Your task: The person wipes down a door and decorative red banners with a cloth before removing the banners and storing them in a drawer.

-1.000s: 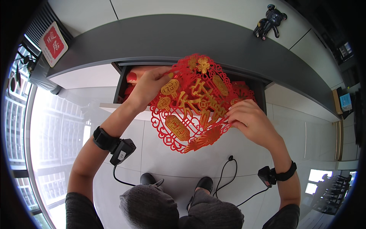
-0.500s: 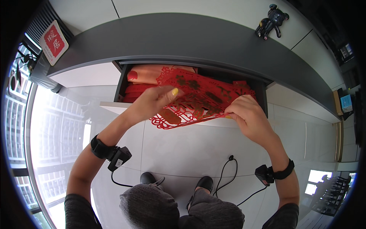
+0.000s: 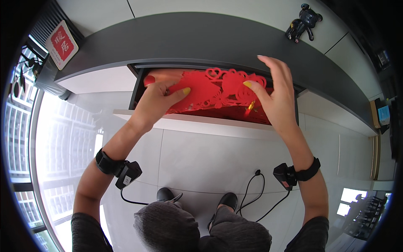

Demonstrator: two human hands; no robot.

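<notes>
An open drawer (image 3: 184, 119) holds red decorations. Bright red cut-out decoration (image 3: 201, 90), with lacy edges and heart shapes, lies or is held slantwise over the drawer's contents. My left hand (image 3: 152, 105) grips its left end, thumb on top; the other fingers are partly hidden. At the right end, my right hand (image 3: 279, 98) has its fingers stretched up and apart, its thumb over the decoration's edge. A small gold-and-red tassel (image 3: 251, 106) hangs below that thumb. Orange-pink packet (image 3: 168, 74) shows behind the decoration.
A dark grey curved cabinet top (image 3: 180, 40) runs above the drawer. On it stand a red-and-white sign (image 3: 63, 44) at left and a black bear figure (image 3: 303, 24) at right. A black cable (image 3: 252, 180) lies on the tiled floor.
The openwork red-and-gold sheet that hung over the drawer front is now back inside the drawer's outline, with a plain red face showing. My right hand has risen and its fingers have spread.
</notes>
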